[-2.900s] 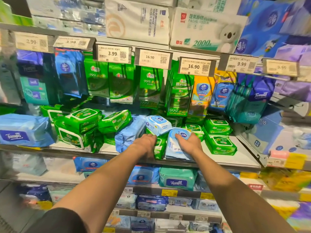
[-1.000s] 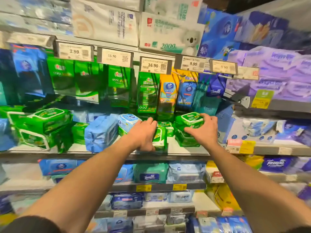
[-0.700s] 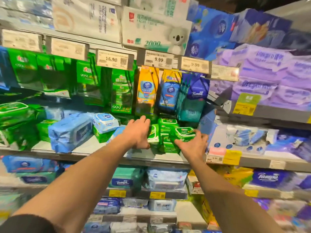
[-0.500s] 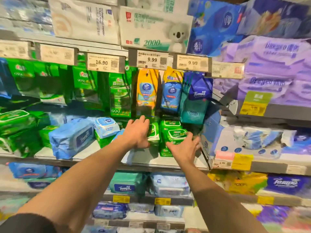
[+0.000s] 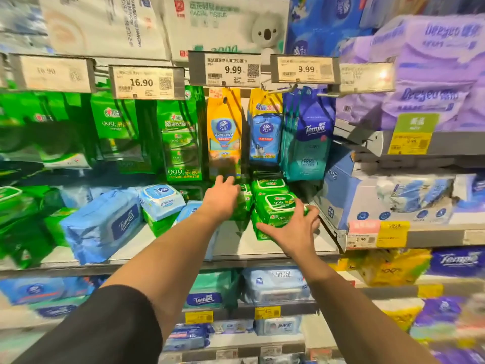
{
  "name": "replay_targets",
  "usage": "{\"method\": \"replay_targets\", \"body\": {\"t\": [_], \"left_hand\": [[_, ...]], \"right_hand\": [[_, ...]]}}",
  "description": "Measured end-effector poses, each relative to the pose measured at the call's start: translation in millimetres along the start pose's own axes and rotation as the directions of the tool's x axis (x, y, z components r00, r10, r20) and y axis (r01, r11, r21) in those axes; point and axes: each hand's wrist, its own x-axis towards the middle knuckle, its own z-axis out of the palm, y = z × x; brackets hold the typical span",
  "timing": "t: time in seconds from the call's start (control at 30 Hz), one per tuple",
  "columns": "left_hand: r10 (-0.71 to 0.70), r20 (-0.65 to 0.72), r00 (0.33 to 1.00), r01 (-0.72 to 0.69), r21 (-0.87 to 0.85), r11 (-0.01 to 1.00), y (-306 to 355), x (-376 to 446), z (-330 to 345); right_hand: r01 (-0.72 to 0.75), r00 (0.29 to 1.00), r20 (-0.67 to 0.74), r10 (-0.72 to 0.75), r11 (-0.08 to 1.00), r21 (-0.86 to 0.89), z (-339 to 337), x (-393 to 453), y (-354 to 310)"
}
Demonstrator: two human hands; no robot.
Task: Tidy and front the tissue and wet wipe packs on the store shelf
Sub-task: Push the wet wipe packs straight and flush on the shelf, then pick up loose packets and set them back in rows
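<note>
A stack of green wet wipe packs (image 5: 273,206) sits at the right end of the white shelf (image 5: 236,243). My right hand (image 5: 291,229) grips the front of this stack, thumb low on the left and fingers curled round the right corner. Just left of it a small green pack (image 5: 245,203) stands upright. My left hand (image 5: 223,197) rests against that pack with fingers stretched forward. A small blue-and-white wipe pack (image 5: 161,200) and a big blue Tempo pack (image 5: 105,224) lie tilted further left.
Yellow (image 5: 224,132), blue (image 5: 265,135) and Tempo (image 5: 307,137) packs hang on hooks right above my hands, under price tags (image 5: 225,69). Green packs (image 5: 181,137) hang to the left. A tissue box (image 5: 338,190) borders the stack on the right. Lower shelves hold more packs.
My right hand came down from the top of the green stack to its front and closed round it. My left hand stayed on the upright green pack. The view swung right.
</note>
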Motion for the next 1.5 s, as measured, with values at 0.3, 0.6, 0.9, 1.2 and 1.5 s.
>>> {"method": "replay_targets", "body": {"t": [0.3,0.6,0.9,1.2,1.5], "left_hand": [[-0.049,-0.043,0.998,0.052,0.073,0.996,4.1,11.8,22.8],[-0.065,0.011,0.998,0.066,-0.033,0.997,5.6,2.2,6.9],[-0.254,0.002,0.967,0.253,-0.069,0.965,-30.6,-50.7,-5.9],[-0.334,-0.086,0.938,0.316,-0.179,0.932,-81.7,-81.8,-36.7],[-0.54,0.263,0.8,0.594,-0.222,0.773,-136.0,-128.5,-19.8]], "right_hand": [[0.012,1.0,0.007,-0.011,0.999,-0.053,1.9,1.6,-2.4],[0.021,0.999,0.033,-0.015,0.982,-0.189,18.7,7.3,-11.8],[0.038,0.999,-0.002,-0.04,0.966,-0.255,23.7,1.6,-26.0],[0.556,0.695,0.522,-0.495,0.83,0.047,60.7,-32.4,-83.8],[0.485,0.665,0.627,-0.407,0.873,0.053,79.5,-39.2,-89.0]]}}
